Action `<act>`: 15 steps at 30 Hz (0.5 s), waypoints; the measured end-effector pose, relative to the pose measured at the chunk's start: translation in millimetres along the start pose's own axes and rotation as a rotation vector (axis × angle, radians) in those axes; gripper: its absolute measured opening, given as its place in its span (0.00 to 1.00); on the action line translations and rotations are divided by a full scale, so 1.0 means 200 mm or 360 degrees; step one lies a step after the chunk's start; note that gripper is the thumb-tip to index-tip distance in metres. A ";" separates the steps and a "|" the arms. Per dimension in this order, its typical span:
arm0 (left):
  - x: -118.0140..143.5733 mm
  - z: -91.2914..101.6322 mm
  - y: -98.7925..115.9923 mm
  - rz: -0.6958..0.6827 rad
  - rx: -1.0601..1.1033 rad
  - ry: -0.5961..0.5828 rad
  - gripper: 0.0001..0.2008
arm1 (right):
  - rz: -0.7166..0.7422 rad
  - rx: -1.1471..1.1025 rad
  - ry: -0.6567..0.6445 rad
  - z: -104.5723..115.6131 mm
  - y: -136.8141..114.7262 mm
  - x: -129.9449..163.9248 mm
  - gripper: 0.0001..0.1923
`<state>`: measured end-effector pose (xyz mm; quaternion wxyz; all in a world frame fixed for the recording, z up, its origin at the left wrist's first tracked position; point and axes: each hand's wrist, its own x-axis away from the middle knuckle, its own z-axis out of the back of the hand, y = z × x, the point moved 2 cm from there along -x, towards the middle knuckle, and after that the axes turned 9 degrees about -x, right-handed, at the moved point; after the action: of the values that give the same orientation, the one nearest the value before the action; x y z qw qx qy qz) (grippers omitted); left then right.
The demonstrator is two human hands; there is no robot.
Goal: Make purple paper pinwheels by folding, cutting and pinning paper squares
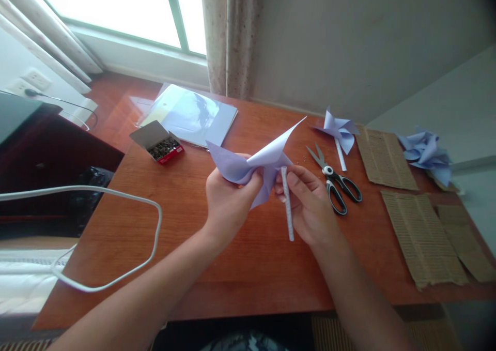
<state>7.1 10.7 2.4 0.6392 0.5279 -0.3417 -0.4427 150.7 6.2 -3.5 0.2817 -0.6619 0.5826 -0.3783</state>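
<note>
Above the middle of the table, my left hand (230, 196) is closed on a lilac paper pinwheel (267, 157), its thumb pressed on the folded blades. My right hand (308, 198) grips a thin rolled-paper stick (288, 206) close to its upper end. That end is at the right side of the pinwheel; whether the two are joined I cannot tell. The stick's lower end points down toward the table. Right of my right hand lie open scissors (334, 180) with black and white handles. Behind them rests another paper pinwheel (339, 130) on a white stick.
Cardboard pieces (422, 237) and more folded pinwheels (426, 152) lie at the right. An open red box (166, 149) of small dark metal pieces stands at the left, before a stack of paper (194, 116). A white cable (157, 227) loops over the left edge.
</note>
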 end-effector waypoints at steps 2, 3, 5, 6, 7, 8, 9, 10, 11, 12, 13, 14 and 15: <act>0.00 0.00 0.00 0.0000 -0.0010 0.0000 0.08 | -0.0048 -0.0035 -0.0020 0.00 -0.01 0.00 0.09; 0.00 0.00 0.00 0.0004 -0.0010 0.0002 0.08 | -0.0070 -0.0049 -0.0037 0.00 -0.01 0.00 0.09; 0.00 0.00 -0.01 0.0014 -0.0015 0.0007 0.09 | -0.0132 -0.0082 -0.0081 0.00 -0.02 0.00 0.09; 0.00 0.00 -0.01 0.0015 -0.0019 0.0007 0.09 | -0.0174 -0.0110 -0.0106 0.01 -0.02 0.00 0.10; 0.00 0.00 -0.02 0.0013 -0.0025 0.0003 0.09 | -0.0220 -0.0147 -0.0133 0.01 -0.02 0.00 0.10; 0.00 0.00 -0.02 0.0009 -0.0030 0.0000 0.09 | -0.0263 -0.0187 -0.0161 0.01 -0.02 0.00 0.10; 0.00 0.00 -0.02 0.0006 -0.0032 -0.0004 0.09 | -0.0298 -0.0222 -0.0184 0.01 -0.02 0.00 0.10; 0.00 -0.01 -0.02 0.0005 -0.0031 -0.0004 0.09 | -0.0318 -0.0242 -0.0198 0.01 -0.02 0.00 0.11; 0.00 -0.01 -0.02 0.0006 -0.0029 -0.0006 0.09 | -0.0326 -0.0244 -0.0203 0.01 -0.02 0.00 0.11; 0.00 -0.01 -0.02 0.0007 -0.0028 -0.0006 0.09 | -0.0325 -0.0228 -0.0197 0.01 -0.02 0.00 0.11; 0.00 -0.01 -0.02 0.0008 -0.0029 -0.0008 0.09 | -0.0320 -0.0201 -0.0185 0.01 -0.02 0.00 0.11; 0.00 -0.01 -0.02 0.0007 -0.0031 -0.0009 0.09 | -0.0312 -0.0170 -0.0169 0.01 -0.02 0.00 0.11; 0.00 -0.01 -0.02 0.0004 -0.0035 -0.0012 0.09 | -0.0301 -0.0139 -0.0155 0.01 -0.02 0.00 0.11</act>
<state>7.3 11.2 -2.6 0.6443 0.5187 -0.3400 -0.4475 154.1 6.8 -1.5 0.2436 -0.7431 0.5192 -0.3449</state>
